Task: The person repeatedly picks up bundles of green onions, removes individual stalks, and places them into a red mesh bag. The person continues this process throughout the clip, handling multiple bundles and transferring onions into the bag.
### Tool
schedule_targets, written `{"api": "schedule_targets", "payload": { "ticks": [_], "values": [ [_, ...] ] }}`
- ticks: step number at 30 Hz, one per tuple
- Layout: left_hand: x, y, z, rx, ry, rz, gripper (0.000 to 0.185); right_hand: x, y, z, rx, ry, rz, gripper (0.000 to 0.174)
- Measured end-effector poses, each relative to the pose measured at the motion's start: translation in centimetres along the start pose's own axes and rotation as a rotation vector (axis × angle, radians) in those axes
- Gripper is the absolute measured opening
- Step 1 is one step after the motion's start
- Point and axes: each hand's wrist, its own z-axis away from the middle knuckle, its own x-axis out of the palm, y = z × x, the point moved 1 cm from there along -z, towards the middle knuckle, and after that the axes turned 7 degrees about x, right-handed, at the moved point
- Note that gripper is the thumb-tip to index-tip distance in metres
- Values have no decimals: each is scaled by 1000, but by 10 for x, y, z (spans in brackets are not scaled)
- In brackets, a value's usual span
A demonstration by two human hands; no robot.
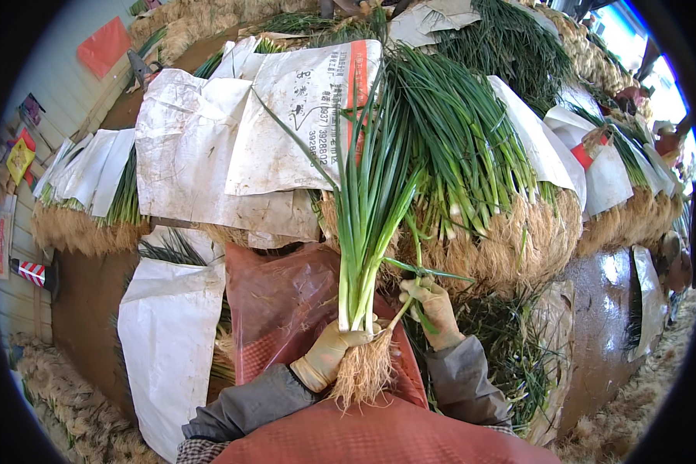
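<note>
My gloved left hand (333, 351) is closed around the white stems of a bunch of green onions (359, 261), just above their tangle of pale roots (365, 368). The bunch stands upright over my red apron (383, 432), leaves pointing away from me. To its right, my gloved right hand (432, 307) pinches a thin green onion stalk (409, 304) that slants toward the roots; a few loose leaves stick out around those fingers. Beyond the hands lies a large pile of green onions (458, 145), roots facing me.
White woven sacks (191, 145) cover onions at the back left. A sack (171, 336) lies at my left, and leaf scraps (499, 348) lie at my right. More covered onions (93, 220) line the left side. Wet brown floor (600, 313) shows at the right.
</note>
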Motion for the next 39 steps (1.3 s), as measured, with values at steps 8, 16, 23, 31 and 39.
{"api": "schedule_targets", "payload": {
  "ticks": [8,16,23,31,39],
  "values": [
    [-10,-8,-7,43,38,-68,28,41,-19,-7,-70,-96,-50,35],
    [-1,-2,-4,-37,93,25,23,-27,-3,82,67,-247,244,26],
    [-8,2,-4,-108,-15,89,34,-9,35,21,-892,-402,1815,18],
    [-21,14,-1,-122,-94,198,37,-264,117,61,73,-454,2295,22],
    [23,160,14,161,-288,140,62,-249,111,142,418,344,1547,53]
  ]
}}
